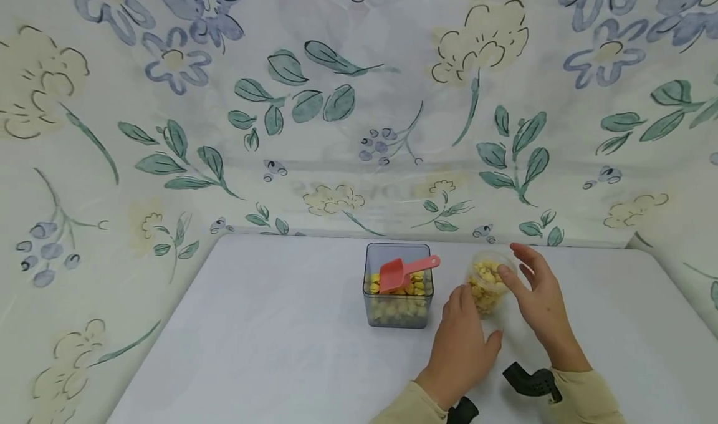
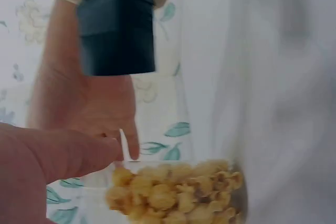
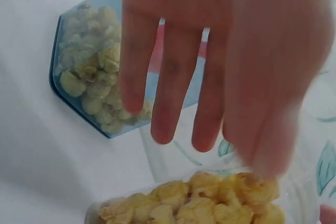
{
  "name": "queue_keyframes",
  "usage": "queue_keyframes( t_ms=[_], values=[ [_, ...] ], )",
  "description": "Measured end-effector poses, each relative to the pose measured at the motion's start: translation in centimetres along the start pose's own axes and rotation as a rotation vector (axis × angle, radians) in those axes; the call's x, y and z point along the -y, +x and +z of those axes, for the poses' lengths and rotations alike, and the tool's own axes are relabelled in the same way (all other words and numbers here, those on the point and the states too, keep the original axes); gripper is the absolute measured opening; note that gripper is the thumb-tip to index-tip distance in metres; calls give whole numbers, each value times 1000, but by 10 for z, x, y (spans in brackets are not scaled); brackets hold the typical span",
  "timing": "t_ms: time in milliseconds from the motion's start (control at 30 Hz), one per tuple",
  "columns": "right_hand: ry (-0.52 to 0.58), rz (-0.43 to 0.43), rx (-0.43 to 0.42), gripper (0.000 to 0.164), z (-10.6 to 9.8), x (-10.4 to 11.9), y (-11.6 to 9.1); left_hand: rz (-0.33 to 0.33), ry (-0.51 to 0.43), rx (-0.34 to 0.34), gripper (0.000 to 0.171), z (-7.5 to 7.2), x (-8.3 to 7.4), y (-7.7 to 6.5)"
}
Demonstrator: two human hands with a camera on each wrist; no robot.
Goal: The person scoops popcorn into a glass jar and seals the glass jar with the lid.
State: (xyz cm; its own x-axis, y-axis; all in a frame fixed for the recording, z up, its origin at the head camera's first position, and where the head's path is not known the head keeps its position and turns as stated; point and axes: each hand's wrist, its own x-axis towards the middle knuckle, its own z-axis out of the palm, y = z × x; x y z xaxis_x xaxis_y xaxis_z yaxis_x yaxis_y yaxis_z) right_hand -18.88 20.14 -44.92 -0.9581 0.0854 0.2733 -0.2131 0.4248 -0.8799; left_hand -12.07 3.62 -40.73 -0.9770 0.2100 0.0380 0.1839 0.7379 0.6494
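A clear jar of yellow popcorn stands on the table between the two hands. My left hand is at its left side, fingers extended and thumb apart, fingertips right at the jar wall. My right hand is raised at the jar's right side near the rim, with its fingers loosely bent and spread. In the right wrist view the straight fingers of the left hand show close by the jar. The left thumb overlaps the jar in the left wrist view.
Left of the jar stands a bluish see-through square box partly filled with popcorn. A pink scoop lies in it, its handle over the right rim. A white cloth covers the table, and a flower-patterned sheet hangs behind.
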Motion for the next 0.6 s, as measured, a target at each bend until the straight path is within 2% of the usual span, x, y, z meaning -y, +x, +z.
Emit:
queue_keyframes(
  t_ms=[67, 167, 300, 367, 467, 600],
  values=[
    [-67, -2, -36, 58, 1, -16, 3, 45, 51, 31, 72, -8, 0, -6],
    [-115, 8, -72, 58, -2, -11, 1, 151, 113, 74, 65, -21, 6, -15],
    [-149, 14, -105, 59, -9, 29, -11, 298, 108, 130, 56, -43, 25, -28],
    [-182, -6, -112, 58, -11, 43, -15, 339, 87, 153, 52, -53, 37, -34],
    [-246, -50, -107, 57, -13, 56, -18, 339, 61, 191, 46, -67, 55, -44],
    [-330, -107, -111, 54, -18, 53, -19, 277, 47, 241, 41, -86, 79, -57]
  ],
)
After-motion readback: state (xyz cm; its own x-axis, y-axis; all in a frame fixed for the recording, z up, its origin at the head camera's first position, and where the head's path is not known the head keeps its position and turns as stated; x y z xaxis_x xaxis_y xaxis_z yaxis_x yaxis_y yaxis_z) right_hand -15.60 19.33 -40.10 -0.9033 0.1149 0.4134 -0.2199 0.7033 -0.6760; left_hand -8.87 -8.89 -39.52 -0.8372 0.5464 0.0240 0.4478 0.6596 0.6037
